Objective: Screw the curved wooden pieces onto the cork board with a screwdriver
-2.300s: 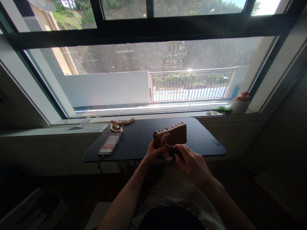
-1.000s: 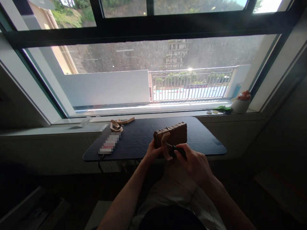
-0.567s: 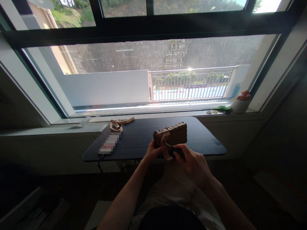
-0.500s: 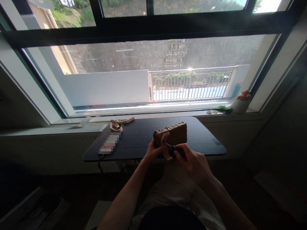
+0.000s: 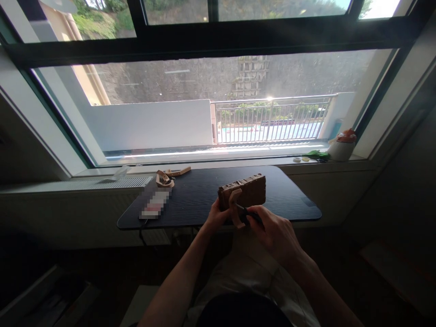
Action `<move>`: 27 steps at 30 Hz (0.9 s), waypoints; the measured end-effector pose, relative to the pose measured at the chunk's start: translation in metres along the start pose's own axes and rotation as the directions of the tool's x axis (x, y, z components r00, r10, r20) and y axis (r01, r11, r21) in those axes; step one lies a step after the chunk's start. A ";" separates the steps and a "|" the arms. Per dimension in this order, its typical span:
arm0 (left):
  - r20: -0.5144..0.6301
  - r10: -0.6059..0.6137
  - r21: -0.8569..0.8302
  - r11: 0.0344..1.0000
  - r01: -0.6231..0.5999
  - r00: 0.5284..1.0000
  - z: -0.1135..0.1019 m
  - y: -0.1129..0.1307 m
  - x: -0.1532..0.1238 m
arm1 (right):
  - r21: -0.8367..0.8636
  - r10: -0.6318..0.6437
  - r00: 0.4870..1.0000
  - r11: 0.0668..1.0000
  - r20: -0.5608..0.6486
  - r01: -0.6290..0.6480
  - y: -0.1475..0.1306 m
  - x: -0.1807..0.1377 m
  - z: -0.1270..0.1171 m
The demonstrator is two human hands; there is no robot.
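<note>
While the block (image 5: 254,190) stays, right fingers (image 5: 259,209) grip the tool (image 5: 254,215) farther forward.

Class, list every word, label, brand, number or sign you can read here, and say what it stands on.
No text can be read.
Flat item on the table: pixelated, any print unreadable.
Dark-handled tool: too small and dark to tell.
Brown block: no legible lettering.

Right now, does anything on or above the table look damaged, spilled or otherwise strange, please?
One thing, perhaps: the brown block at the left hand has a rough, uneven top edge, possibly damage or simply its make. A pixelated patch hides part of the table. I see no spill.
</note>
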State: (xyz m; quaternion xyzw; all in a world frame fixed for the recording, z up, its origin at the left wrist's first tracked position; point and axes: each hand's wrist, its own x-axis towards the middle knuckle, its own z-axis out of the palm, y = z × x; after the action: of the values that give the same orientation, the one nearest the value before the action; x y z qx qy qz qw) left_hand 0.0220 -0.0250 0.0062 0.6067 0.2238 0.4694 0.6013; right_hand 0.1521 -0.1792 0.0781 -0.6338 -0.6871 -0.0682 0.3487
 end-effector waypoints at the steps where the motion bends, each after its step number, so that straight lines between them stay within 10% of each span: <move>1: 0.001 -0.003 -0.007 1.000 0.003 1.000 0.000 -0.001 0.000 | -0.002 0.024 1.000 1.000 0.003 -0.024 0.001 0.000 0.000; 27: -0.040 -0.037 -0.009 0.999 0.037 0.999 0.002 0.002 -0.001 | 0.012 0.021 0.999 1.000 0.028 -0.021 -0.002 0.000 0.000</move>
State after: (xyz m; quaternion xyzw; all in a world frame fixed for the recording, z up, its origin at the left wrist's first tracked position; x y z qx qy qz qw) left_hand 0.0225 -0.0268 0.0081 0.5904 0.2451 0.4714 0.6076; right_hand 0.1507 -0.1799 0.0785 -0.6396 -0.6857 -0.0514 0.3436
